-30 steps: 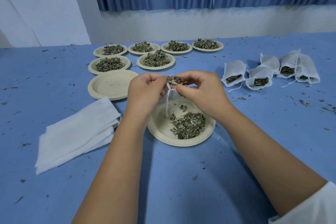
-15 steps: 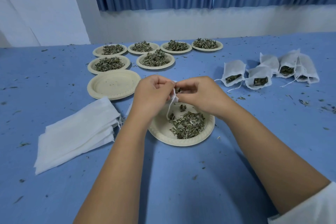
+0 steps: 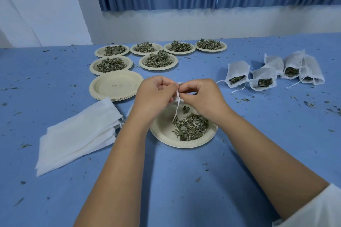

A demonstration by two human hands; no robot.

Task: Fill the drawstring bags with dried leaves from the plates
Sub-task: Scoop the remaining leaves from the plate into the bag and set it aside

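Observation:
Both my hands meet above the far rim of a cream paper plate (image 3: 162, 134) that holds a loose heap of dried leaves (image 3: 191, 127). My left hand (image 3: 156, 94) and my right hand (image 3: 201, 96) pinch a small white drawstring bag (image 3: 177, 97) between them. The bag is mostly hidden behind my fingers. Its string (image 3: 176, 112) dangles down to the leaves.
Several plates heaped with leaves (image 3: 158, 60) stand at the back. An empty plate stack (image 3: 116, 84) sits left of my hands. A pile of flat white bags (image 3: 77, 134) lies at the left. Several filled bags (image 3: 262, 79) lie at the right. Leaf crumbs dot the blue table (image 3: 184, 180).
My hands have come closer together and sunk slightly toward the plate. The leaves seen earlier at the bag's mouth are out of sight behind my fingers.

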